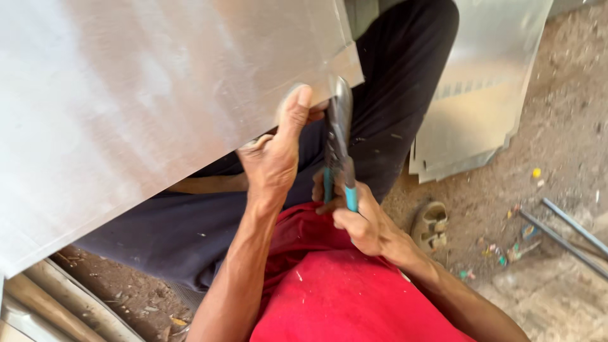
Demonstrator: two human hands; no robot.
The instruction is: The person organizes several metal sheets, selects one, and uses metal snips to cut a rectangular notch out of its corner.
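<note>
A large shiny metal sheet (pixel 145 95) fills the upper left and rests over my dark-trousered legs. My left hand (pixel 275 155) grips the sheet's lower edge near its right corner, thumb pressed up on the metal. My right hand (pixel 354 218) is closed around the teal handles of tin snips (pixel 339 145), whose grey blades point up and meet the sheet's edge close to my left thumb. My red shirt fills the bottom middle.
A stack of cut metal sheets (pixel 475 107) lies on the dirt ground at the upper right. A sandal (pixel 430 225) sits by my right arm. Two thin metal rods (pixel 567 231) and small scraps lie at the right. Wooden boards (pixel 44 304) show bottom left.
</note>
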